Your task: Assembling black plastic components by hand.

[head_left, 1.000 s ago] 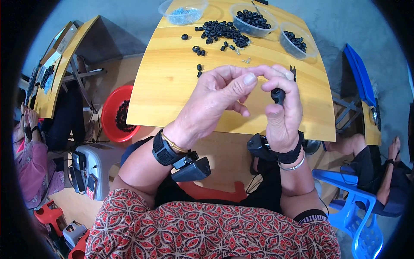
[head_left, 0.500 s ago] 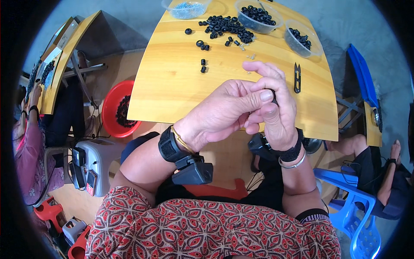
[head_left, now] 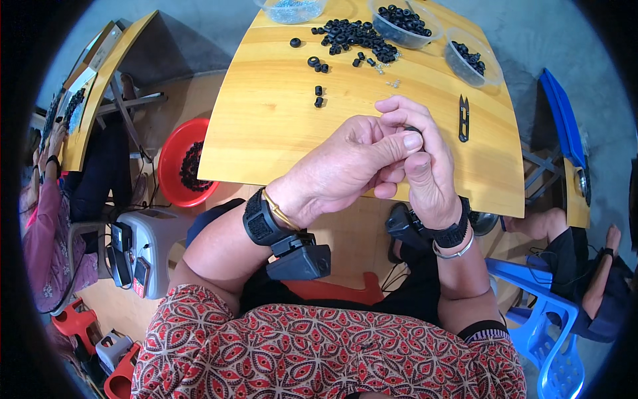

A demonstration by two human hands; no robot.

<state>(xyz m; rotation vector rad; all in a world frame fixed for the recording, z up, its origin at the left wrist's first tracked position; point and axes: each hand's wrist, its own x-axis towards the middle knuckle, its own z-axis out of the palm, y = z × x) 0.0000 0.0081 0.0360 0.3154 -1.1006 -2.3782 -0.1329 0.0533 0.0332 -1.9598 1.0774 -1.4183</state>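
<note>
My left hand (head_left: 345, 156) and my right hand (head_left: 432, 169) meet above the near part of the wooden table (head_left: 252, 146). A small black bead (head_left: 412, 130) shows at the tip of my left thumb, pinched there, with the curled fingers of my right hand against it. Most of the bead is hidden by the fingers. Beyond my hands lie a pair of black beads (head_left: 318, 97), a few more black beads (head_left: 318, 64) and a large loose pile of them (head_left: 355, 36). Tiny clear beads (head_left: 393, 84) are scattered near the pile.
Clear plastic bowls hold black beads (head_left: 405, 20), more black beads (head_left: 468, 56) and pale blue beads (head_left: 292, 10). Black thread snips (head_left: 463, 120) lie at the right. A red basin (head_left: 169, 166) stands left of the table; a blue plastic chair (head_left: 551, 319) stands at the right. People sit on both sides.
The black bead has shifted up under my left thumb, and my right thumb has drawn slightly away from it. The whole view has moved a little.
</note>
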